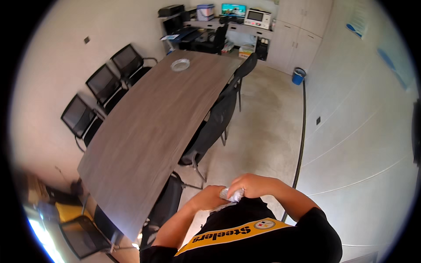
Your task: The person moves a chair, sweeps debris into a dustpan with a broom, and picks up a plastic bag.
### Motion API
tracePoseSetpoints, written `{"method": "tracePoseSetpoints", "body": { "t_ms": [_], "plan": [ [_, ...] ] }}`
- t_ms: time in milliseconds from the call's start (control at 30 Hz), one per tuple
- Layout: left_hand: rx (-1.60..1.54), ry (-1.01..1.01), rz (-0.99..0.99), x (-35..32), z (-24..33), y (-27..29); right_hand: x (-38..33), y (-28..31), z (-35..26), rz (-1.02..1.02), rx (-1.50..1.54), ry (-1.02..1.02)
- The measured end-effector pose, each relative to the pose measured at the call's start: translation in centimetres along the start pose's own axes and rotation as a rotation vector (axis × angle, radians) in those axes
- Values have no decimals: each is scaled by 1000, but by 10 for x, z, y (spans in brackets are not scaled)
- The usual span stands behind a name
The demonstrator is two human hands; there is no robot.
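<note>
Close in front of my body, both hands meet on a crumpled white, slightly shiny thing [236,196]; it may be a plastic bag or a wrapper, but its kind is too small to make out. My left hand [208,198] has its fingers closed at the left side of it. From above and to the right, my right hand [250,186] grips it with bent fingers. Part of it is hidden behind the fingers. A thin pale edge hangs below the left fingers.
A long wooden table [136,122] stretches ahead on my left, with a clear round dish [180,65] at its far end. Black chairs [215,120] line both sides. A blue bin [298,76] stands near the right wall. At the back is a desk with a lit monitor [233,10].
</note>
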State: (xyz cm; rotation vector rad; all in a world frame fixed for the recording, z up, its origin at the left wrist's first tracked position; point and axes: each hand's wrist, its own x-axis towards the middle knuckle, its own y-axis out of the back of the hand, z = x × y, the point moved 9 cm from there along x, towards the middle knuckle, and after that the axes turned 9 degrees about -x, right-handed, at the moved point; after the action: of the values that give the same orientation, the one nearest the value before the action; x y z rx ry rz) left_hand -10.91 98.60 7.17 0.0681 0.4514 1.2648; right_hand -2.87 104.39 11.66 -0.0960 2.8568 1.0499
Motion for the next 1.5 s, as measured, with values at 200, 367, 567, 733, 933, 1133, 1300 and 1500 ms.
{"method": "tracePoseSetpoints", "body": {
  "t_ms": [200, 367, 567, 733, 933, 1133, 1300, 1500],
  "plan": [
    [471, -119, -26, 117, 9, -21, -70, 45, 54, 276, -234, -292],
    [692, -74, -143, 229, 44, -45, -116, 71, 161, 368, -110, -630],
    [684, 11, -225, 347, 89, -55, -166, 155, 243, 246, -40, -624],
    [545, 28, -197, 426, 126, -34, -196, 221, 309, 352, -46, -600],
    [427, 123, -247, 501, 131, 5, -210, 283, 378, 394, -32, -543],
    [372, -30, -354, 605, 141, 36, -210, 353, 445, 316, -10, -689],
    [386, -162, -376, 707, 152, 64, -219, 425, 503, 367, -45, -801],
    [493, -57, -404, 784, 187, 87, -232, 488, 562, 443, -11, -754]
  ]
}}
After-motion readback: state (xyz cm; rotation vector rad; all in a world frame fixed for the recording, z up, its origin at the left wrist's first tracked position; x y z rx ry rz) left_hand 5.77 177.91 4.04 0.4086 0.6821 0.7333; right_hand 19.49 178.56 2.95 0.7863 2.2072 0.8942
